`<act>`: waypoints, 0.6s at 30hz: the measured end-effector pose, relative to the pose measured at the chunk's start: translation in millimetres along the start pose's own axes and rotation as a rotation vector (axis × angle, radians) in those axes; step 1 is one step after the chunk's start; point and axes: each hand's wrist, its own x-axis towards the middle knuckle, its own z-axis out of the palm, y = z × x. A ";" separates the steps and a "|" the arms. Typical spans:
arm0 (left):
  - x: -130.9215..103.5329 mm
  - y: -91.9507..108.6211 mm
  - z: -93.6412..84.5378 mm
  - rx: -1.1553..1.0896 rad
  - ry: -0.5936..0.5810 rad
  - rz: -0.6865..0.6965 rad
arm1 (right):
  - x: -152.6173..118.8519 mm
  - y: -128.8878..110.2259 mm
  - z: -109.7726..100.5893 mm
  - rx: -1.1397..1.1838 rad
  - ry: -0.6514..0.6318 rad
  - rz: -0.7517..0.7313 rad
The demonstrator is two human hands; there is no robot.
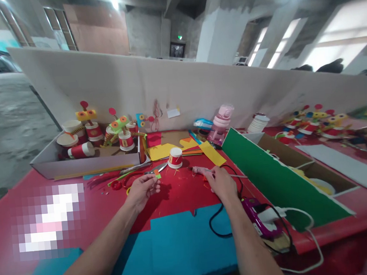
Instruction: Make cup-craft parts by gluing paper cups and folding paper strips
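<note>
My left hand [145, 190] pinches a small green and orange paper piece [157, 174] between thumb and fingers. Scissors [162, 166] lie just beyond it on the red tabletop. My right hand [222, 182] is wrapped around a pinkish hot glue gun [201, 170], its nozzle pointing left. A pale glue stick [239, 176] juts from the gun's rear. Between the hands, a bit farther off, an upside-down red and white paper cup [175, 158] stands on the table, apart from both.
At left, a white box [89, 166] holds several cup figures. Yellow paper [213, 153] and a pink bottle [222, 123] lie beyond the cup. A green-sided box [271, 181] stands right, near a purple power strip [262, 220] with cables. Blue board [193, 243] lies in front.
</note>
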 end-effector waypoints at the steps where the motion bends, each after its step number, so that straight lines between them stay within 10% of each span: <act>1: -0.5 -0.1 0.8 0.005 0.002 0.003 | 1.7 -15.2 5.0 -0.030 0.060 0.063; 7: -1.7 1.3 4.0 -0.006 0.091 0.062 | -4.6 -104.0 74.8 0.837 -0.387 0.429; 18: -7.1 -6.4 15.0 -0.027 0.160 0.082 | -25.9 -106.1 112.4 1.302 -0.243 0.611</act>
